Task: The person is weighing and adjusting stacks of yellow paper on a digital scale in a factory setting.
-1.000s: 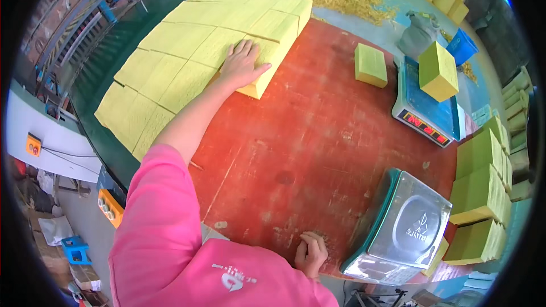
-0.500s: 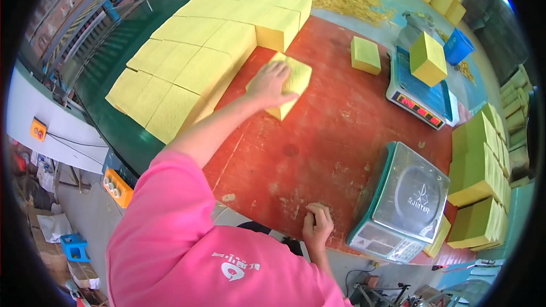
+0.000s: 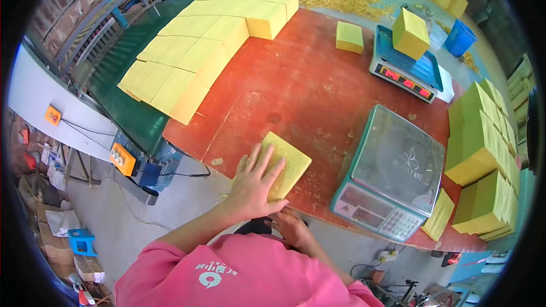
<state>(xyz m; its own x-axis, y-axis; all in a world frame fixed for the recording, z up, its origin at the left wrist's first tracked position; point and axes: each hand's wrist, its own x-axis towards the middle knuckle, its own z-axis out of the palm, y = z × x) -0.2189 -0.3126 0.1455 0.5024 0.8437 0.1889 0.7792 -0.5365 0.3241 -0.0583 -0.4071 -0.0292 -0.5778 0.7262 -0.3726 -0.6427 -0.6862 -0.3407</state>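
I had the yellow block (image 3: 293,165) at the near edge of the tabletop (image 3: 273,85), left of the near scale (image 3: 392,153), with the left hand (image 3: 253,182) laid over its left part. That hand's fingers were spread across the top face, and I could make out no pinch. The right hand (image 3: 290,226) was just beside the block's near corner, partly hidden by the left thumb; I could not tell whether it was spread or curled, or whether it touched the block.

The near edge worried me most. The left hand hid the block's near left corner, which seemed to reach the edge or pass it, so too much pull toward the body might tip the block off, above all with no support from below. Pressing only from above could also, I judged, slide the top layers if the block was a loose stack. A low swing to the right risked knocking the near scale.

Beyond the block, bare red surface ran far back, bounded by the large group of yellow blocks (image 3: 193,40) on the far left, a small block (image 3: 349,37) and the far scale (image 3: 405,82) with its load (image 3: 410,33). Room was tighter on the right, where stacks (image 3: 478,142) crowded that side.
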